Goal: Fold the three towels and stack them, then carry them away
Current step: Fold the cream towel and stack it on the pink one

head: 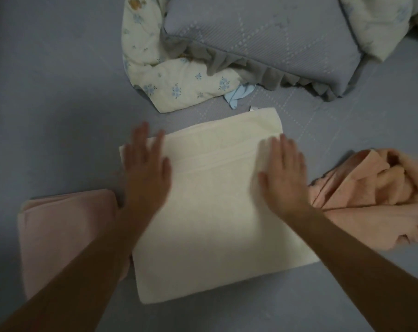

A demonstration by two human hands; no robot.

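Cream towel point(215, 212) in the middle of the bed point(47, 104), folded to a flat rectangle, lying on the grey-blue sheet. Left hand point(145, 168) flat on the far left part of this towel, fingers straight and a little spread, palm down, holding nothing. Right hand point(283, 173) flat on the far right part of the same towel, fingers straight and close together, thumb apart, also holding nothing. Both hands a little blurred. Pink towel point(66, 236) just beside the cream one on the left, folded, partly hidden under the left forearm. Peach towel point(375, 200) on the right, touching the cream towel's edge, crumpled and not folded. Grey-blue pillow point(263, 39) with a ruffled edge at the far side of the bed, well apart from the hands. Flowered quilt point(174, 75) bunched around the pillow, and a small light blue cloth point(239, 94) near the far edge of the cream towel.
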